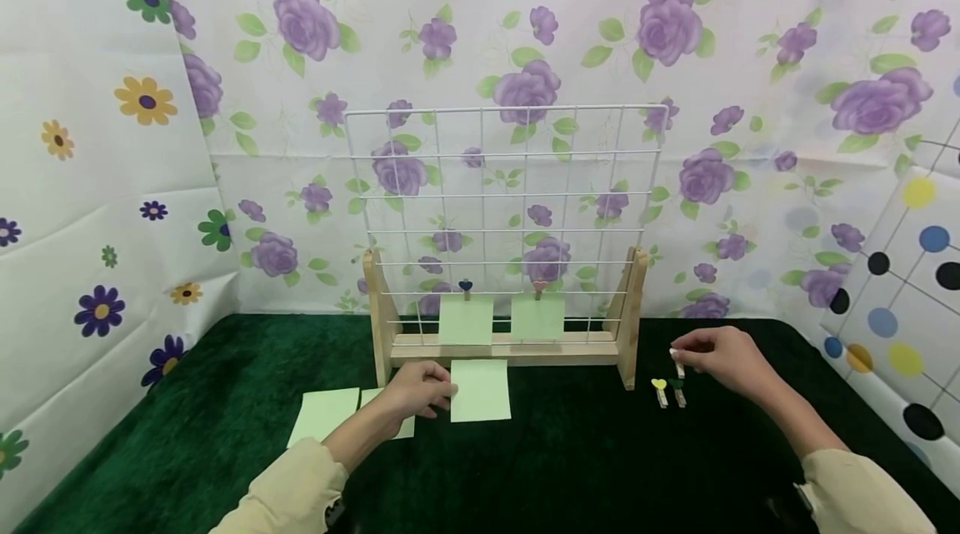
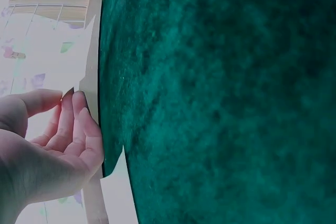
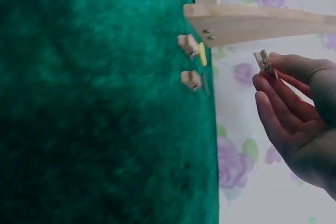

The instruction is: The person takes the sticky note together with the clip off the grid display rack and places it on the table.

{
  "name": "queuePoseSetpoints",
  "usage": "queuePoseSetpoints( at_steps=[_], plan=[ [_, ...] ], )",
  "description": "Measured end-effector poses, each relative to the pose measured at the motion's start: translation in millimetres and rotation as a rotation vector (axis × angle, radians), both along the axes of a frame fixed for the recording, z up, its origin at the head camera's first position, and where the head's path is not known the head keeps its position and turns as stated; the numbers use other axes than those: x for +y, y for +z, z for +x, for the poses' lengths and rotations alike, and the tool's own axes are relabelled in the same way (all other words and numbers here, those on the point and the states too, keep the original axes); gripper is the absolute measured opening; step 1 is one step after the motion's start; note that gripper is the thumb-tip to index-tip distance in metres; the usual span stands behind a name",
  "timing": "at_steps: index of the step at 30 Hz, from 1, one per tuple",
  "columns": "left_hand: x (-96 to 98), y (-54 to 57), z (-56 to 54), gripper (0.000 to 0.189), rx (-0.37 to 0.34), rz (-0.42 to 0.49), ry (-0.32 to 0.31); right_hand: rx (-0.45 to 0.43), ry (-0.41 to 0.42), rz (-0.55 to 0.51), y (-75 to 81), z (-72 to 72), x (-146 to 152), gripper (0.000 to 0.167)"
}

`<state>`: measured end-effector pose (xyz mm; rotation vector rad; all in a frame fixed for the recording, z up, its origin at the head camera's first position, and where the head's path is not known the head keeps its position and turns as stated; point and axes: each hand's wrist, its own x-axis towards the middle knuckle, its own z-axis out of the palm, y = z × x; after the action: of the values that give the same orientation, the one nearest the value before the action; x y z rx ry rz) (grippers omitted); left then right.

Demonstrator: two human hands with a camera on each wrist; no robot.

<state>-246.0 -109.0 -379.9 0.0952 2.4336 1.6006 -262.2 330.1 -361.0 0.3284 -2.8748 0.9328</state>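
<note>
In the head view my left hand (image 1: 417,390) pinches the left edge of a pale green paper square (image 1: 481,391), held just in front of the rack's wooden base. My right hand (image 1: 726,359) pinches a small wooden clothespin (image 1: 678,363) between thumb and fingers; the right wrist view shows the clothespin (image 3: 266,64) at the fingertips. Below it on the cloth lie a clothespin with a yellow heart (image 1: 660,392) and one with a dark green top (image 1: 678,392). Two paper squares (image 1: 467,320) (image 1: 537,317) hang from the rack by a dark blue heart clothespin (image 1: 466,287) and a pinkish one (image 1: 538,287).
A white wire grid rack (image 1: 502,196) stands upright in wooden side supports (image 1: 632,317). More green paper squares (image 1: 324,413) lie at the left, partly behind my left forearm. Dark green cloth (image 1: 570,467) covers the table, with a flowered sheet (image 1: 480,34) behind.
</note>
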Motion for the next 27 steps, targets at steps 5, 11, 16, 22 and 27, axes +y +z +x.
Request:
queuePoseSetpoints(
  at_steps=[5,11,16,22,27],
  plan=[
    [-4.2,-0.7,0.5,0.013,0.001,-0.035,0.006,-0.045,-0.002,0.000,-8.4,0.9,8.8,0.028],
    [-8.5,-1.3,1.7,0.011,-0.010,-0.058,0.016,-0.091,-0.005,-0.006,-15.8,0.9,17.9,0.029],
    [-10.9,-2.5,2.6,0.009,-0.018,-0.091,0.018,-0.119,-0.006,0.008,-23.5,0.0,23.8,0.026],
    [-12.5,-5.8,3.2,0.007,-0.036,-0.106,0.042,-0.134,-0.011,0.009,-30.1,0.1,28.9,0.025],
    [-15.8,-7.5,2.9,0.007,-0.042,-0.121,0.058,-0.170,-0.012,-0.016,-29.8,-0.3,31.6,0.027]
  ],
)
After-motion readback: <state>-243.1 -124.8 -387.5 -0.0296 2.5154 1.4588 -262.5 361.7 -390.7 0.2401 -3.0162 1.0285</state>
